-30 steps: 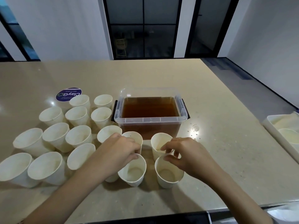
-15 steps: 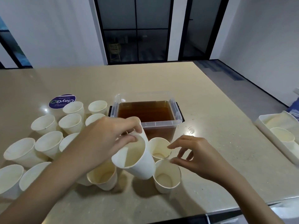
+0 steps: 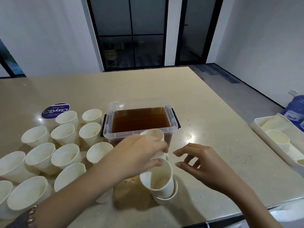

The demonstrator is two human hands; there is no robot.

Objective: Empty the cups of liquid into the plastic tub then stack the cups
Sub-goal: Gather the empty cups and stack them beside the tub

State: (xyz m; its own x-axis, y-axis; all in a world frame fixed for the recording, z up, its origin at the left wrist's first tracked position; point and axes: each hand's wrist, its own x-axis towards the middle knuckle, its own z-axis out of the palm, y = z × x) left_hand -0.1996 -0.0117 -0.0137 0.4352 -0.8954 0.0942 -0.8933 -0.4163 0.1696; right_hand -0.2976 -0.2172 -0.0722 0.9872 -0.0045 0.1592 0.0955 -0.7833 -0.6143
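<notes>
**Left hand sets one paper cup into another beside the tub**

Nearest the camera, the left hand (image 3: 138, 155) reaches in from the lower left, a beaded bracelet (image 3: 31, 216) on its wrist. Its grip is closed on the rim of a white paper cup (image 3: 158, 175), thumb and fingers pinching the near edge. That cup sits tilted inside a second white paper cup (image 3: 166, 197), which stands on the beige stone worktop (image 3: 213, 112); only the lower cup's rim and base show beneath it. The right hand (image 3: 202, 163) hovers just to the right of the pair, its grip open, fingers spread and lightly bent, holding nothing; a thin ring shows on one finger.

To the left, a cluster of empty white paper cups (image 3: 65, 155) stands crowded together on the worktop, many leaning outward. Just behind the left hand, another upright white paper cup (image 3: 153, 134) stands against the near wall of the clear rectangular plastic tub (image 3: 171, 112), which holds brown liquid (image 3: 139, 119) and has black side clips.

At the right edge lies a white rectangular tray (image 3: 258, 127) with a white cup (image 3: 278, 139) in it, and a blue water bottle (image 3: 296, 106) stands on the floor beyond. Left of the tub's far end, a round purple sticker (image 3: 55, 110) lies on the worktop. Farthest back are white walls and dark glass doors (image 3: 131, 32).
</notes>
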